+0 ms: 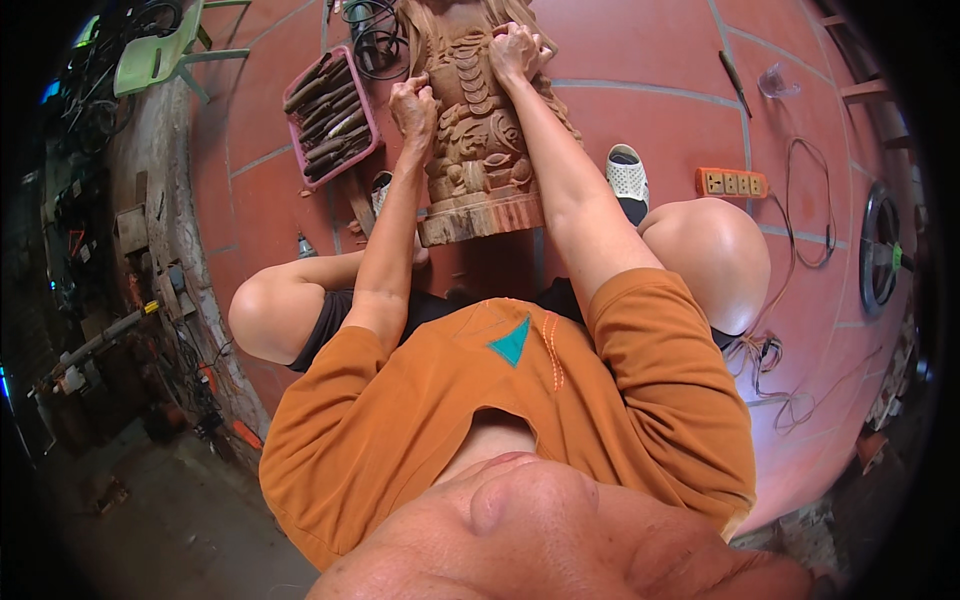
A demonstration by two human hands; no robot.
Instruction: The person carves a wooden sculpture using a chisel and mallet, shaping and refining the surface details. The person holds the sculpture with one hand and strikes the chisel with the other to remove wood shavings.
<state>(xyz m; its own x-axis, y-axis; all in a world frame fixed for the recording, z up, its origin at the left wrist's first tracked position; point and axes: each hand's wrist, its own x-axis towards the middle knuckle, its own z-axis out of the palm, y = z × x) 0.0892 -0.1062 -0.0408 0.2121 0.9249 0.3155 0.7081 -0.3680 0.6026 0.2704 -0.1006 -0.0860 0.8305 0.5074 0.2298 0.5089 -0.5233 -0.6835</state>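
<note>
Left hand: While the fingers are curled into a fist by the left edge of the carving, whether anything is held in them cannot be told.
Right hand: It is closed in a similar fist and laid against the carving's upper right side; no gap is seen between fingers and palm, and what may be gripped is hidden.
Carving: One brown wooden piece is set between the legs, its flat base turned toward the body, its far end cut off by the upper edge.
Basket: One, pink, filled with tools too crowded to be counted.
Right-hand floor: One loose tool, one clear cup and one orange socket strip are seen.
Shoes: Two, the left partly hidden.
Floor: Red tiles are divided by pale joints.
Room: The left side is darkened and cluttered; one green chair is placed there.
</note>
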